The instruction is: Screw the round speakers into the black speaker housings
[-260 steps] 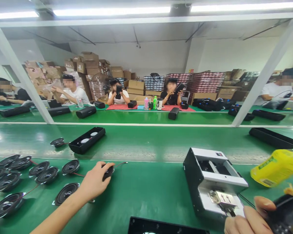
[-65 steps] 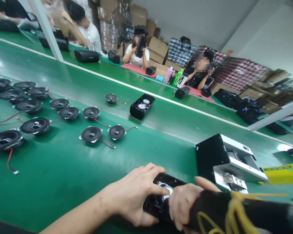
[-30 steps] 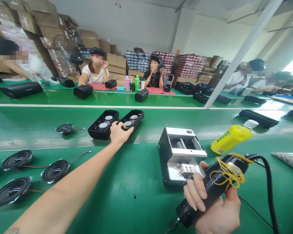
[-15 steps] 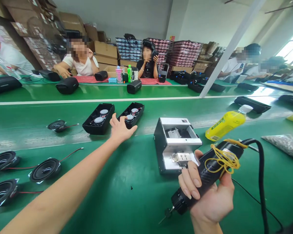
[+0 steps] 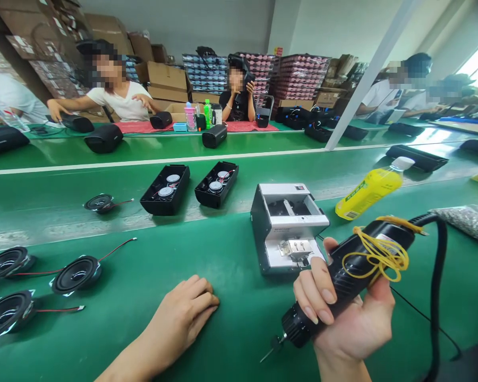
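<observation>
My right hand (image 5: 350, 318) is wrapped round a black electric screwdriver (image 5: 342, 278) with yellow rubber bands round its body and a black cable at its back end; its bit points down and to the left. My left hand (image 5: 183, 318) lies on the green table near the front edge, fingers together and loosely curled, holding nothing. Two black speaker housings (image 5: 165, 189) (image 5: 217, 184), each with two drivers inside, sit side by side on the belt beyond. A grey-and-black screw feeder box (image 5: 289, 225) stands just left of the screwdriver.
Loose speaker drivers (image 5: 76, 273) with red wires lie at the left, one more (image 5: 99, 202) on the belt. A yellow bottle (image 5: 368, 193) lies right of the feeder. Other people sit across the far green bench (image 5: 143, 146) among speakers, bottles and stacked cartons.
My left hand has let go of the right-hand housing on the belt and drawn back to the near table edge. The right hand still grips the screwdriver, barely moved.
</observation>
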A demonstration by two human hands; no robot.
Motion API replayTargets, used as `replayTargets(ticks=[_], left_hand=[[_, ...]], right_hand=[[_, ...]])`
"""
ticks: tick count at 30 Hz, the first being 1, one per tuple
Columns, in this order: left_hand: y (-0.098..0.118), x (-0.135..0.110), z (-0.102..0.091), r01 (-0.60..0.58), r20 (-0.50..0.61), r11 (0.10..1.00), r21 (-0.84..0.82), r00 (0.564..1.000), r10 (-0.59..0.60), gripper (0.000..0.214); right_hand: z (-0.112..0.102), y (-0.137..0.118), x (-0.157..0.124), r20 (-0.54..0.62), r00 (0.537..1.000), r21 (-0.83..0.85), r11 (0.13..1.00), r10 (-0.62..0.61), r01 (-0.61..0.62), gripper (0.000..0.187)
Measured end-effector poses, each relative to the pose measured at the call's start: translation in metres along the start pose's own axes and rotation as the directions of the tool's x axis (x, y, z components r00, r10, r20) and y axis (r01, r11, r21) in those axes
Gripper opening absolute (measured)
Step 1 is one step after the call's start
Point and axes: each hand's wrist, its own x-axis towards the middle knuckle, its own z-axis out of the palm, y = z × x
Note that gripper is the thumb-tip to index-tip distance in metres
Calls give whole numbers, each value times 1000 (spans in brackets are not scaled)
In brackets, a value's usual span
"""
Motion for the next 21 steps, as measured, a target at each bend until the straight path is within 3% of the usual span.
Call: replayTargets(ticks=[6,9,12,16,18,21], left_hand=[[4,21,-5,-75,-134,997,-31,988,71,17],[15,59,-22,-94,-248,991,-97,966,68,13],[36,115,-39,-133,-345,980,-147,936,76,12],[60,182,-47,-202,-377,970,-133,916,139,16],[64,198,-46,-214,-364,972,-93,917,166,24],[57,197,-43,-200,-364,979,-35,915,174,29]], right_hand=[[-1,5,1,34,999,2,1000,-15,15,59],[1,11,1,8,999,45,998,-46,46,60],[3,12,-1,-55,998,11,1000,0,0,58],[1,7,-2,-110,993,-31,998,47,-51,53],[-2,5,0,-138,989,-45,997,51,-58,54],[-8,2,3,-219,972,-73,992,81,-99,55]])
